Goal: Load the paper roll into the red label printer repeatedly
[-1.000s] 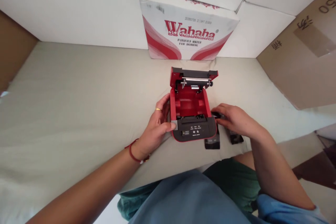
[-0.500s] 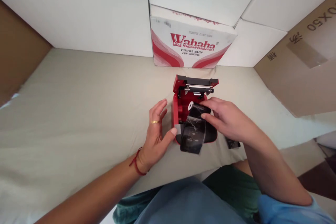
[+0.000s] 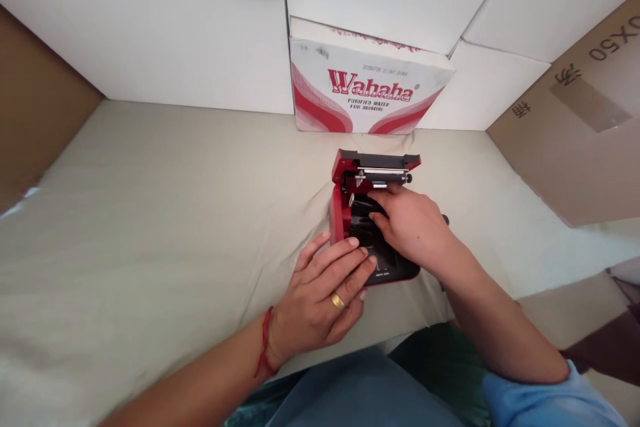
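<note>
A small red and black label printer stands on the cloth with its lid raised at the back, showing a roller inside. In its red bay lies a roll of black film with a pale core end at the left. My right hand reaches in from the right, thumb and fingers closed on the roll. My left hand rests flat over the printer's front left corner, fingers stretched out, fingertips by the loose end of the film. That hand partly covers the film's loose end.
A white and red water carton stands behind the printer, among large white boxes. Brown cardboard boxes flank the right and left. A pale cloth covers the surface.
The roll has gone down into the printer's bay with my right hand. My left hand has moved from the printer's left side onto its front left corner, palm turned down.
</note>
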A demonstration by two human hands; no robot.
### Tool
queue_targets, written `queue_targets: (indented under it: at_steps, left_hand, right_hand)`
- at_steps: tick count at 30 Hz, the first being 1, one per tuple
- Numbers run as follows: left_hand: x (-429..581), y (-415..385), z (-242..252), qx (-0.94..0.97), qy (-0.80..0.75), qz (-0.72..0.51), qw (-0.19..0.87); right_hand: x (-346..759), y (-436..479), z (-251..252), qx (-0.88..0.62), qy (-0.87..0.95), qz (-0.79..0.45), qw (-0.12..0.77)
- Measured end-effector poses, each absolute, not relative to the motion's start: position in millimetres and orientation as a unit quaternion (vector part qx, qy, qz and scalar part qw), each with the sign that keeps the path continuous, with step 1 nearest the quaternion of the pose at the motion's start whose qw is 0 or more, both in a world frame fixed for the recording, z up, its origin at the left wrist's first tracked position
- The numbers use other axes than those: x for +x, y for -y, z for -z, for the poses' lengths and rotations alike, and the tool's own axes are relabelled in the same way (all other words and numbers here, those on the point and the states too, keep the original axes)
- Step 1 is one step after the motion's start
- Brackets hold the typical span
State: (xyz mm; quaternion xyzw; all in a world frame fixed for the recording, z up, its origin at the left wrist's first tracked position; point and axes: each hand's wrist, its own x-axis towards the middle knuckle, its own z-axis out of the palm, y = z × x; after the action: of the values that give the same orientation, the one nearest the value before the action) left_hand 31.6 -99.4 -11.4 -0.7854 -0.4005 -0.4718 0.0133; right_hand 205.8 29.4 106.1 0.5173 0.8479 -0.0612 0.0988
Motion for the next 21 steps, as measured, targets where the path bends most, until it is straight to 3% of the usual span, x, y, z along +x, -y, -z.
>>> queue_targets:
  at_steps: [7, 15, 19, 21]
  left_hand:
    - [35, 98, 1, -0.796, 0.397, 0.455, 0.047]
    - [38, 99, -7, -0.817, 0.383, 0.430, 0.046]
    - [39, 99, -6, -0.824, 0.379, 0.420, 0.035]
    - [39, 99, -6, -0.825, 0.382, 0.414, 0.042]
  right_hand:
    - [189, -28, -115, 0.519, -0.839, 0.035, 0.158]
    - [213, -19, -109, 0.455, -0.880, 0.120, 0.059]
    - [219, -19, -110, 0.432, -0.888, 0.126, 0.096]
    - [224, -21, -112, 0.429, -0.887, 0.153, 0.068]
